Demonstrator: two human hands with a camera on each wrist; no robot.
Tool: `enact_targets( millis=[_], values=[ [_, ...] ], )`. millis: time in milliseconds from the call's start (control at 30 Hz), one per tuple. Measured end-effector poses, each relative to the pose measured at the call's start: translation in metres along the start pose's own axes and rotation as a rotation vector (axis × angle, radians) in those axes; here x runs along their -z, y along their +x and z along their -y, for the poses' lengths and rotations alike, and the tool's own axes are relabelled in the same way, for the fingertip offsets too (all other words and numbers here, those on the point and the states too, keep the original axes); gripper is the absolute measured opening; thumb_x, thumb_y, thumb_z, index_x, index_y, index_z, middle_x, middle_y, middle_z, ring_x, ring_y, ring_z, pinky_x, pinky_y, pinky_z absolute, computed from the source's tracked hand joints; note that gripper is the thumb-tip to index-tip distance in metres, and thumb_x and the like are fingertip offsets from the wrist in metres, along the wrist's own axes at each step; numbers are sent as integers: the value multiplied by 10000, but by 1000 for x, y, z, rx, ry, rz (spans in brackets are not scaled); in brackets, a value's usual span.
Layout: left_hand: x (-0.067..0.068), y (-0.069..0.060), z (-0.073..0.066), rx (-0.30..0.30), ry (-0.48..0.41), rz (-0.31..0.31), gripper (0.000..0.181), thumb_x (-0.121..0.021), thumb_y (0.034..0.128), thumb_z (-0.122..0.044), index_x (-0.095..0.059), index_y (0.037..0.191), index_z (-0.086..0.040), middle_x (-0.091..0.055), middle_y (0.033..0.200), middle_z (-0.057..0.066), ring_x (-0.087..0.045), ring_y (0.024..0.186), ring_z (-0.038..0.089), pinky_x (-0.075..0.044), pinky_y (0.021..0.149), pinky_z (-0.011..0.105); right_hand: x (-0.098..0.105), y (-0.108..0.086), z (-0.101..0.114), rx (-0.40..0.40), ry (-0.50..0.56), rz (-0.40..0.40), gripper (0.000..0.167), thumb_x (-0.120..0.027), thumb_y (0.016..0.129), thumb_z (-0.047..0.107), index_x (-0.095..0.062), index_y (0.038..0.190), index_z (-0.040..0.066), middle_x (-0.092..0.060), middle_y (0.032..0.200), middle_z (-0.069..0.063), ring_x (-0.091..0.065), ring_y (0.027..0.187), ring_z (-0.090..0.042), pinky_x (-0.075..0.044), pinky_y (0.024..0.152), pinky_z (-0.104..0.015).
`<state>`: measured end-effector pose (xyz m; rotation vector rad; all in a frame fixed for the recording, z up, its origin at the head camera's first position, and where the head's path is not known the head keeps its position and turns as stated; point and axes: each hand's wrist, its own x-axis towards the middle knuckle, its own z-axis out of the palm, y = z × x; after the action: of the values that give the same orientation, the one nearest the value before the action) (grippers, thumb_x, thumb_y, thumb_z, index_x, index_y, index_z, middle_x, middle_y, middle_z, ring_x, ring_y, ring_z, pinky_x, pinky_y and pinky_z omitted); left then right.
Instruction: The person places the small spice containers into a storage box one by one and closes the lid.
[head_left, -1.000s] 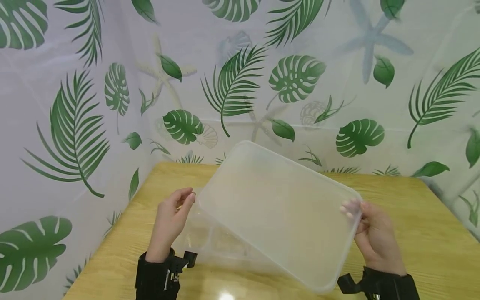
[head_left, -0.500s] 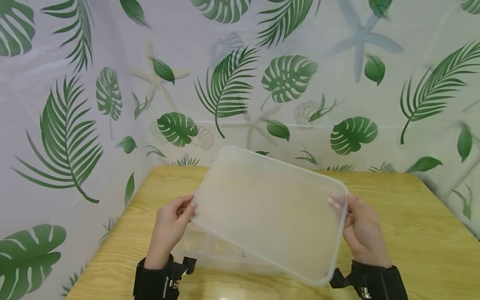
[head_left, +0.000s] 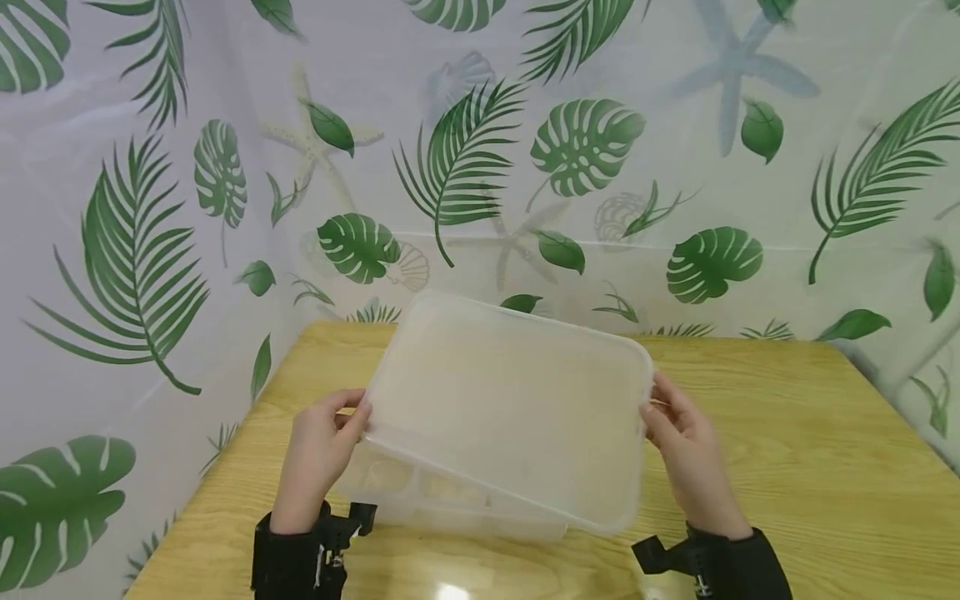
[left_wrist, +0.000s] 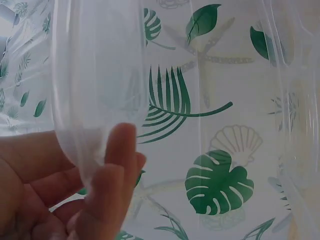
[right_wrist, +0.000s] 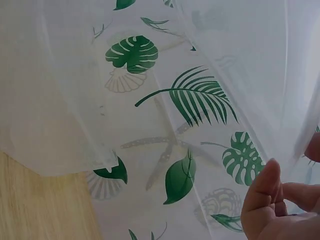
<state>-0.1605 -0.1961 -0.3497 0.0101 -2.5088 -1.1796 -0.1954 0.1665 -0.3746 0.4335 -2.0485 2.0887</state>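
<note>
A translucent rectangular plastic lid [head_left: 510,400] with rounded corners is held tilted in the head view. Its left edge is pinched between the thumb and fingers of my left hand [head_left: 318,454]; my right hand [head_left: 693,458] grips the right edge. Below it, a clear plastic container [head_left: 480,523] with compartments sits on the table, partly hidden by the lid. In the left wrist view the lid [left_wrist: 100,65] rises from between the fingers of the left hand [left_wrist: 102,200]. The right wrist view has the right hand [right_wrist: 272,205] at the lid's corner [right_wrist: 260,90].
The wood-grain table [head_left: 810,467] extends to both sides of the container. Behind and to the left hangs a white sheet [head_left: 480,167] printed with green leaves, shells and starfish. Black straps with camera mounts [head_left: 300,550] circle both wrists.
The left hand, earlier beside the lid's edge, now pinches it. The lid and the right hand have shifted left, and the lid has turned more level above the container.
</note>
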Motion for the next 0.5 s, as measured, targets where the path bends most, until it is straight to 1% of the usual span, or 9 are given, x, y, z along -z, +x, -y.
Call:
enact_targets(
  millis=[33, 67, 133, 233, 333, 400, 500],
  values=[
    [1, 0, 1, 8, 23, 12, 243, -554, 877, -106, -612, 1072, 26, -616, 983, 162, -620, 769, 226, -501, 628, 327, -1, 0, -2, -12, -40, 30, 524, -470, 928, 179, -270, 1378, 2, -444, 1113, -66, -485, 886, -95, -450, 713, -184],
    [3, 0, 2, 14, 48, 28, 245, -553, 877, -107, -611, 1075, 25, -617, 970, 155, -615, 772, 229, -497, 633, 336, -2, 0, -4, -21, -59, 57, 542, -466, 930, 176, -238, 1388, -3, -427, 1119, -75, -481, 882, -96, -450, 714, -186],
    [6, -1, 4, 22, 102, 64, 251, -552, 875, -108, -605, 1083, 24, -620, 941, 138, -603, 785, 233, -490, 646, 345, -6, 1, -8, -43, -78, 71, 555, -470, 928, 171, -223, 1382, -31, -423, 1121, -83, -483, 892, -83, -450, 716, -183],
    [10, -1, 8, 21, 175, 111, 265, -548, 871, -92, -591, 1100, 33, -617, 912, 120, -585, 798, 244, -479, 659, 356, -13, 3, -16, -66, -107, 15, 521, -492, 918, 164, -293, 1343, -62, -450, 1109, -87, -495, 900, -57, -451, 718, -169],
    [13, -1, 12, 16, 234, 149, 262, -535, 869, -71, -585, 1096, 48, -616, 908, 127, -574, 812, 257, -468, 675, 370, -20, 4, -23, -72, -135, -33, 476, -502, 912, 148, -351, 1294, -92, -465, 1112, -137, -497, 916, -58, -442, 723, -149],
    [13, -1, 13, 24, 268, 173, 260, -528, 864, -60, -587, 1086, 61, -615, 906, 136, -572, 811, 262, -466, 677, 378, -22, 4, -27, -72, -176, -12, 464, -500, 913, 137, -358, 1295, -85, -458, 1153, -177, -486, 962, -100, -434, 743, -136],
    [14, -2, 15, 47, 320, 225, 257, -524, 851, -50, -594, 1064, 75, -614, 904, 145, -572, 809, 264, -466, 679, 386, -24, 5, -32, -78, -242, 74, 496, -500, 911, 111, -312, 1331, -75, -412, 1256, -214, -442, 1084, -206, -426, 786, -156]
  ],
)
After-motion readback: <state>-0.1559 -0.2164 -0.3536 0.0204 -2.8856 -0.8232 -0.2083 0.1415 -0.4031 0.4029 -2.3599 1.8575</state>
